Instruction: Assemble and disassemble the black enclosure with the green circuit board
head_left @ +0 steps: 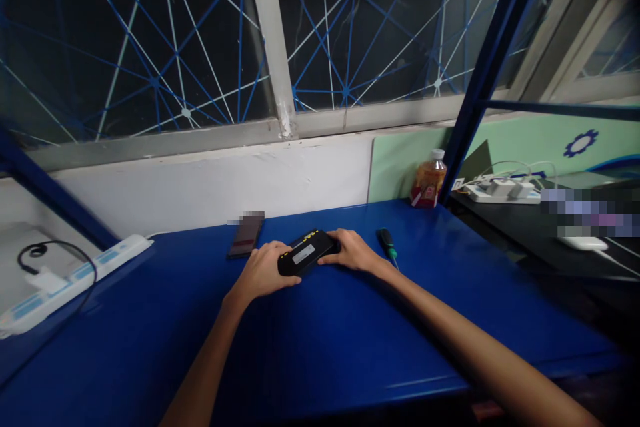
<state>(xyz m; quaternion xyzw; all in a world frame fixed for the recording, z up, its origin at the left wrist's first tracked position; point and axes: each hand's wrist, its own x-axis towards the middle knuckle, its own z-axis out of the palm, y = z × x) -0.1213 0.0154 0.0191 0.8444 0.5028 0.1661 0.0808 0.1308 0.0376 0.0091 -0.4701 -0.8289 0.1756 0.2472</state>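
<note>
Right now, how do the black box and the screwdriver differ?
The box is held between your left hand and right hand, while the screwdriver lies on the table, gripped by neither. The box is broad and blocky; the screwdriver is slim. The box has yellow marks and a pale label; the screwdriver's dark handle has green on it. Both look mostly dark.

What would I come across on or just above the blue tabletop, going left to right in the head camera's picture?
White power strip, dark phone-like slab, black box, black-and-green screwdriver, white-capped bottle.
</note>
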